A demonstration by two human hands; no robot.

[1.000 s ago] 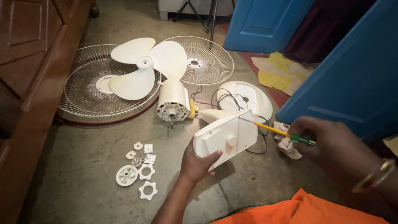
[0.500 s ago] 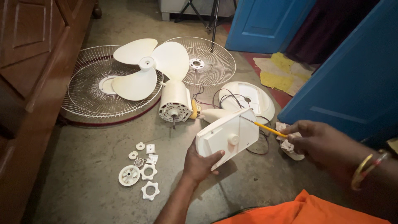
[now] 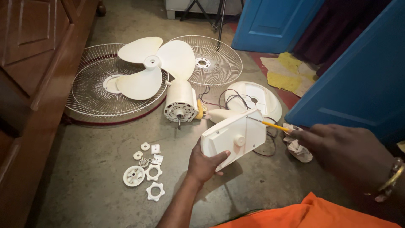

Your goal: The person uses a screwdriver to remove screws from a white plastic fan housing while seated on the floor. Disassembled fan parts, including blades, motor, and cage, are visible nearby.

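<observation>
My left hand (image 3: 203,164) grips a white plastic fan cover (image 3: 233,136) from below, tilted up off the concrete floor. My right hand (image 3: 344,153) holds a yellow-handled screwdriver (image 3: 272,125) whose metal tip touches the cover's upper right edge. Just behind the cover lie the white fan motor (image 3: 181,101) with its shaft toward me, and the round white fan base (image 3: 259,99) with loose black wires.
A white three-blade fan blade (image 3: 152,67) rests on a wire guard (image 3: 98,86); a second wire guard (image 3: 209,59) lies behind. Several small white plastic nuts and rings (image 3: 147,169) lie at left. A crumpled rag (image 3: 297,147), brown wooden cabinet (image 3: 29,63), blue doors (image 3: 358,80).
The view has shifted slightly and my right hand has moved a little closer to the cover with the screwdriver. The left hand keeps its hold on the cover.
</observation>
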